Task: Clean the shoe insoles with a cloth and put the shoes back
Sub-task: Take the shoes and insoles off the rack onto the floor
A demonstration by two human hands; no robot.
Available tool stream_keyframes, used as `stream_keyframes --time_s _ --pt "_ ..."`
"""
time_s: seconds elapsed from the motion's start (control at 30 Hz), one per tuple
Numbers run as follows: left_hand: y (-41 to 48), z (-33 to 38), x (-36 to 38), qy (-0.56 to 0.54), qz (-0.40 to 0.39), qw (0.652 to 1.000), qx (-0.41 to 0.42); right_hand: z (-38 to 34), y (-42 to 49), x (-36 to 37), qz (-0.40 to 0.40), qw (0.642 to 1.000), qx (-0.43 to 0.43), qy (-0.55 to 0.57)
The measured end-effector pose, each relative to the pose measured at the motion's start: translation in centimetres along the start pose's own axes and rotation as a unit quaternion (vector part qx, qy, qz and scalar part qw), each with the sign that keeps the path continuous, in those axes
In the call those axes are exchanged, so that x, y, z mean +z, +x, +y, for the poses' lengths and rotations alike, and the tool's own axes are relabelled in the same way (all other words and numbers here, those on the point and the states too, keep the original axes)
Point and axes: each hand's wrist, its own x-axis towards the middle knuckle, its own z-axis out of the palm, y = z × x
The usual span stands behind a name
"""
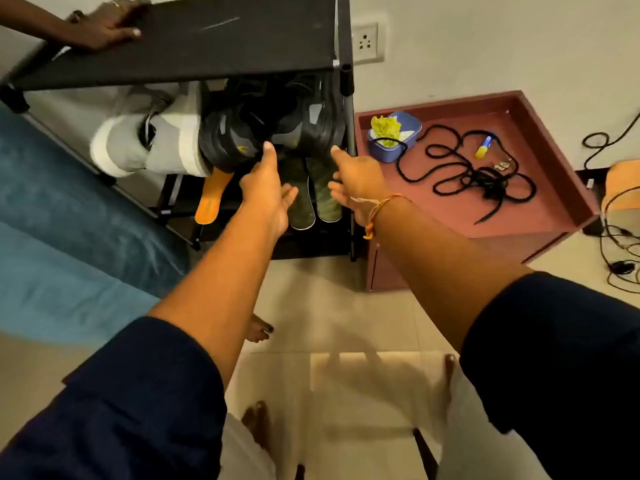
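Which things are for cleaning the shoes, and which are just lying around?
For the job: black shoes, green insoles, orange insole, yellow cloth, shoe rack.

Just lying about: black cord, wall socket, yellow-and-blue tube.

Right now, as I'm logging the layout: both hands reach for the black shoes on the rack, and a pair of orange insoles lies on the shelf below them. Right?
Not quite. The pair of insoles below the black shoes is green, not orange, as the head view shows. The left hand and right hand do reach for those shoes on the rack.
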Motion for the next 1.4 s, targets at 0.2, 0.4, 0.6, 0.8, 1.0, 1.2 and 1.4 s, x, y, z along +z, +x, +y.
stream_keyframes --time_s 0.2,0.4,0.6,0.8,1.0,1.2,1.4 --pt "4.2 4.1 1.0 0.075 0.209 0.974 0.049 -2.4 3.5 3.4 0.065 0.997 0.01 0.046" --pt "6.3 5.5 1.2 0.118 0.212 0.97 0.014 -3.0 4.6 5.3 0.028 0.989 0.075 0.123" --pt "6.4 6.2 1.0 0.097 0.233 0.968 0.015 -3.2 4.0 6.0 0.013 0.969 0.096 0.227" --pt "6.2 5.7 0.6 0.03 0.216 0.976 0.029 -2.9 3.3 5.2 0.004 0.959 0.084 0.27" --pt "2.1 5.5 -0.1 -0.036 0.154 0.986 0.052 -2.5 1.9 5.5 -0.021 0.937 0.092 0.335" --pt "-1.2 4.8 -2.4 -0.134 0.078 0.988 -0.001 -0.5 0.1 4.7 -0.091 0.908 0.091 0.399" --pt "-2.9 2.4 -4.7 -0.189 0.035 0.981 -0.018 1.3 -3.5 3.1 -0.158 0.892 0.111 0.409"
